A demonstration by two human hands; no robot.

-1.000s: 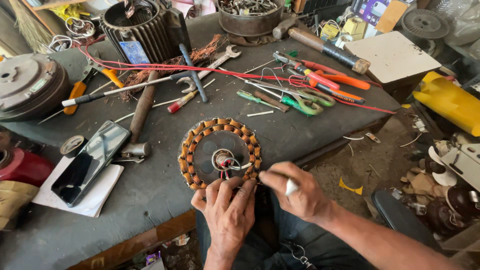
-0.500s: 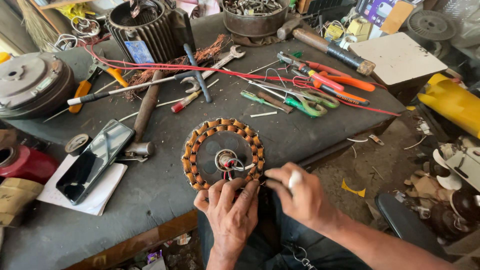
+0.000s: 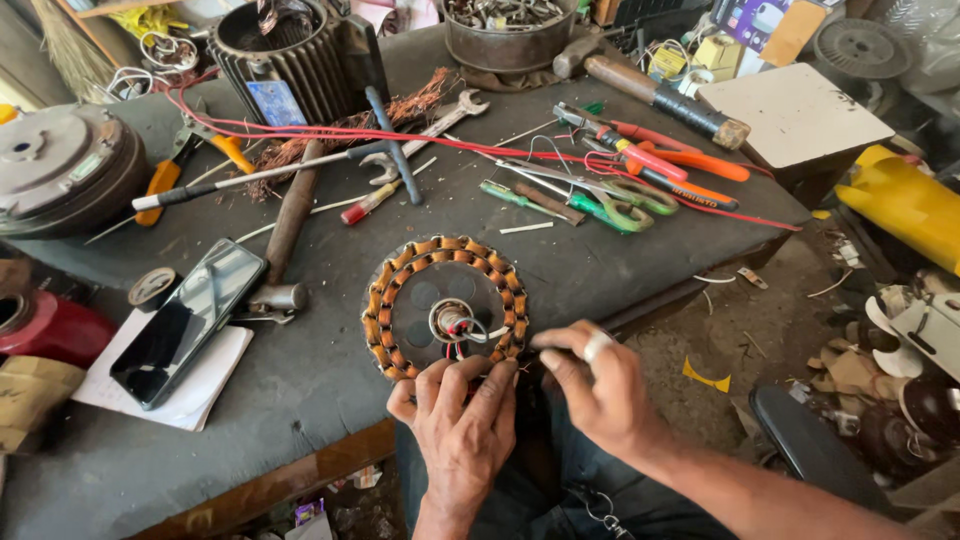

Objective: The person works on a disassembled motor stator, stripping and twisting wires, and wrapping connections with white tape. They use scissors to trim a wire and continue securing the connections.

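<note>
A round fan stator (image 3: 445,305) with a ring of copper coils lies flat near the workbench's front edge. Red, black and white wires rise from its central hub. My left hand (image 3: 462,420) rests at the stator's near rim, fingertips curled onto the coils and wires. My right hand (image 3: 595,385) is just right of the stator, thumb and forefinger pinched together on what looks like a thin wire; a ring shows on one finger.
On the grey workbench (image 3: 300,380) lie a phone (image 3: 190,322) on white paper, a hammer (image 3: 290,225), a spanner (image 3: 430,135), screwdrivers, scissors (image 3: 610,200), pliers (image 3: 680,170) and red wire. A finned motor housing (image 3: 290,55) stands at the back. Cluttered floor at right.
The view has shifted slightly. My left fingers have slid a little onto the stator's near rim, and my right hand stays pinched beside it.
</note>
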